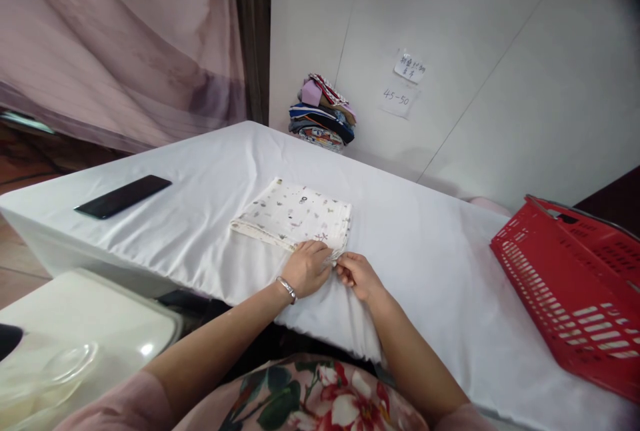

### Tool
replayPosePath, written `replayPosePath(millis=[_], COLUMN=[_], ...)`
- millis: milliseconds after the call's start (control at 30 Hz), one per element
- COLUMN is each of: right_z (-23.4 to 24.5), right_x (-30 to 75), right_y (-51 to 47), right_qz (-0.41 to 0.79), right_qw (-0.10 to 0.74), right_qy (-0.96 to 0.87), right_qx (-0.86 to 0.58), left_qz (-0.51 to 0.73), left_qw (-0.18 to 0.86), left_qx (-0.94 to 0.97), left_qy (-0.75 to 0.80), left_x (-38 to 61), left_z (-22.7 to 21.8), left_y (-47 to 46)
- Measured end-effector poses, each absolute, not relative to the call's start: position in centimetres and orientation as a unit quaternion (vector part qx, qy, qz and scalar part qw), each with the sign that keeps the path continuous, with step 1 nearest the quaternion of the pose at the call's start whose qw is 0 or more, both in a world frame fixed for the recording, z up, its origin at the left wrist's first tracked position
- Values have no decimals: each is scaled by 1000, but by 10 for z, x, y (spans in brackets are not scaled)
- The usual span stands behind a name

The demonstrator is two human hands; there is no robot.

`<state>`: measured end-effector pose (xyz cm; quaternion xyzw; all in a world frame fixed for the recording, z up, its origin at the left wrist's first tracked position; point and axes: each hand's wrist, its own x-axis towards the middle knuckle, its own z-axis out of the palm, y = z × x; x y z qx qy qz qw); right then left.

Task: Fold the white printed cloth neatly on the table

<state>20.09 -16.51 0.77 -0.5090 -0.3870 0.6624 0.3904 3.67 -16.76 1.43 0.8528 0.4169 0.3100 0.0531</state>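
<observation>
Folded cloth: white with small scattered motifs, the folded cloth point(295, 214) lies flat on the white table cover point(425, 271), near its front edge, between the dark phone point(125, 196) and the red basket point(545, 284).
Left hand: the left hand point(307, 269) rests palm down on the near edge, by the near right corner, fingers close together; whether it also grips a layer cannot be told.
Right hand: the right hand point(359, 275) is narrow, thumb and fingers apparently pinching that same corner.
Corner work: judged best done with the left palm bearing down steadily while the right fingertips align the layers and draw the corner out gently, without dragging the whole piece.
Layer edges: several plies show along the near side; they should be brought flush before smoothing.
Cover: wrinkled beneath the hands; care is advised that only the cloth is pinched.
Long axis: appears to run left to right, tilting nearer the wearer at its right end; the outline is close to square, so this is tentative.
Print direction: motifs too small to establish an upright.
</observation>
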Motion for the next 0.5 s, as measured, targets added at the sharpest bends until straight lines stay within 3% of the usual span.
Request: replayPosePath(millis=[200, 333, 500], right_z=[10, 9, 9], right_x=[203, 208, 209], right_y=[-164, -163, -164], right_qz=[681, 597, 560], right_qw=[405, 429, 344], right_qy=[-381, -413, -471], right_qx=[-476, -537, -588], left_qz=[311, 336, 353], left_qw=[60, 92, 122], left_qx=[844, 815, 800], left_qy=[432, 462, 470], left_x=[38, 38, 38], left_z=[12, 10, 10], left_y=[-160, -154, -151])
